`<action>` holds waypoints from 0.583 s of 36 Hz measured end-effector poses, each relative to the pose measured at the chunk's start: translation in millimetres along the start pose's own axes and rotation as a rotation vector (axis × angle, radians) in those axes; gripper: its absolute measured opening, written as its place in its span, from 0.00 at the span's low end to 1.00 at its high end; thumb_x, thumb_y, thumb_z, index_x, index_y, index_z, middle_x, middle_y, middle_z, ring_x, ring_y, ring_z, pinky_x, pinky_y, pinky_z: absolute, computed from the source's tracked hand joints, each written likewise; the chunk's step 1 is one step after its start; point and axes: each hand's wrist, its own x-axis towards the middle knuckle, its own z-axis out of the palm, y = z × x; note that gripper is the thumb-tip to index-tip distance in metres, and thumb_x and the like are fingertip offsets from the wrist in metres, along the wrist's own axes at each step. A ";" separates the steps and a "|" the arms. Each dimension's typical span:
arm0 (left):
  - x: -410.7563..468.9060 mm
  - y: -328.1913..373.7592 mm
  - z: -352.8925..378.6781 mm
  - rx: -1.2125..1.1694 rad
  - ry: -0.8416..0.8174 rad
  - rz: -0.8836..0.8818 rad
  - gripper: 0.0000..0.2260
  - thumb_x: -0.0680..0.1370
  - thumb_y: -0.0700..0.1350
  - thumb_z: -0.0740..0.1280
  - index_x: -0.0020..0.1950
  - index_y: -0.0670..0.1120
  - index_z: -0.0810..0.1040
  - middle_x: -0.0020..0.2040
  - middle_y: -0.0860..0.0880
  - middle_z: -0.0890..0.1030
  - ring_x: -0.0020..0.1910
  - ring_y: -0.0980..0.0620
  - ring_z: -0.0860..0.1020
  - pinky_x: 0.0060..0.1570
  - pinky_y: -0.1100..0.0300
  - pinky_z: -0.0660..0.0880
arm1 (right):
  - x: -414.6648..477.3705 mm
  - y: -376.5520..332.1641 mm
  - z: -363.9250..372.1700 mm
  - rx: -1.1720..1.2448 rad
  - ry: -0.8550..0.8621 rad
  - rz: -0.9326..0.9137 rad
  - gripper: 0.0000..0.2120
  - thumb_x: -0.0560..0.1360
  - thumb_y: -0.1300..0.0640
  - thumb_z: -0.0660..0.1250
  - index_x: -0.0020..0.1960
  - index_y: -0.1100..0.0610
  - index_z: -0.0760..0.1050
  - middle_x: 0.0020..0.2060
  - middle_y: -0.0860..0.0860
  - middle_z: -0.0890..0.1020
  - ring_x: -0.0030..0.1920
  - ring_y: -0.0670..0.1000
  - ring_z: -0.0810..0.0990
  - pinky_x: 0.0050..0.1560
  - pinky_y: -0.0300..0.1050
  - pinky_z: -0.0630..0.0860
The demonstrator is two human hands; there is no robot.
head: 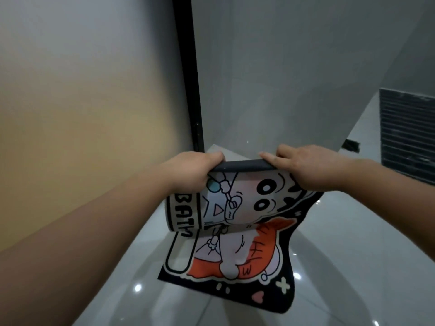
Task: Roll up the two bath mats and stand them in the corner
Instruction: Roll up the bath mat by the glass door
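Above the glossy pale floor (353,231), close to where the grey wall (282,78) meets a black door frame (190,78), both bare hands hold one bath mat (249,208) by its far edge. The left grip (195,170) is curled round the mat's left end, fingers over the top and the thumb side tucked under. The right grip (306,165) clamps the right end the same way, one finger stretched along the edge. Between the two grips the edge is turned over, showing a strip of the dark underside. The printed side faces the camera: a cartoon figure, orange patches, a black border and a band reading "BATH". From the grips the mat falls down and toward the camera, bulging outward below the left grip. I cannot tell whether its near end rests on the floor. A slatted dark vent (407,132) sits low at the right, and a small dark floor drain (352,145) lies just beside it.
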 end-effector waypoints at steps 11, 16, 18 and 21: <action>1.6 -19.8 11.4 0.229 0.101 0.048 0.18 0.72 0.36 0.62 0.54 0.56 0.65 0.42 0.51 0.77 0.39 0.47 0.76 0.41 0.49 0.76 | -4.8 -5.0 18.4 0.008 0.050 -0.076 0.46 0.75 0.62 0.55 0.65 0.34 0.20 0.49 0.51 0.68 0.34 0.55 0.72 0.36 0.49 0.72; 0.6 -14.5 12.4 0.267 0.137 -0.011 0.13 0.74 0.37 0.60 0.52 0.54 0.65 0.39 0.49 0.76 0.37 0.46 0.76 0.35 0.52 0.74 | -8.7 -7.0 18.6 0.049 0.159 -0.126 0.28 0.75 0.40 0.32 0.74 0.41 0.32 0.49 0.50 0.67 0.36 0.52 0.74 0.38 0.47 0.73; -1.6 -15.9 17.9 0.257 0.124 0.011 0.14 0.73 0.38 0.61 0.53 0.54 0.66 0.41 0.50 0.77 0.37 0.47 0.76 0.31 0.55 0.68 | -11.0 -7.3 23.0 0.021 0.224 -0.132 0.29 0.75 0.41 0.31 0.75 0.41 0.37 0.49 0.51 0.69 0.37 0.53 0.74 0.35 0.46 0.69; -5.5 -19.5 20.2 0.205 0.089 0.044 0.15 0.73 0.41 0.61 0.57 0.55 0.66 0.44 0.52 0.78 0.38 0.48 0.75 0.32 0.56 0.65 | -10.6 -5.8 25.3 -0.009 0.288 -0.137 0.28 0.76 0.46 0.44 0.76 0.45 0.51 0.44 0.53 0.73 0.29 0.54 0.72 0.27 0.44 0.64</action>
